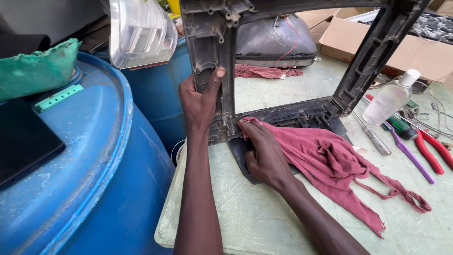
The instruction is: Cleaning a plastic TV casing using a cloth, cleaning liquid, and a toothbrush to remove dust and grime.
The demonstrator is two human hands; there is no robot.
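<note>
Nearest to the camera, two bare forearms reach forward over a pale green table (245, 222) whose top is worn and scratched. The right hand (264, 153) lies palm down with the fingers curled, pressing one end of a dark red rag (330, 165) against the lower bar of a black plastic frame (222, 75); the rest of the rag spreads to the right over the table and ends in torn, thin strips. The left hand (200, 101) is closed around the left upright of the frame, with the thumb pointing up along its inner edge, so the frame stands upright on the table and rests there on its lower bar. To the left of the arms stands a big blue drum (104, 156), and on its lid lie a flat black panel (23, 141) and a crumpled green cloth (40, 68) (a small green strip lies between them). To the right, near the edge of the table, lie a screwdriver with a clear handle (376, 139), a purple tool (410, 153), pliers with red handles (432, 148) and a clear plastic bottle with a white cap (391, 97), tilted. Farther back, seen through the frame, a second red rag (264, 72) lies before a dark grey housing with thin wires (276, 40). Behind that there are cardboard boxes (401, 45), and at the top left a clear plastic cover (139, 33).
</note>
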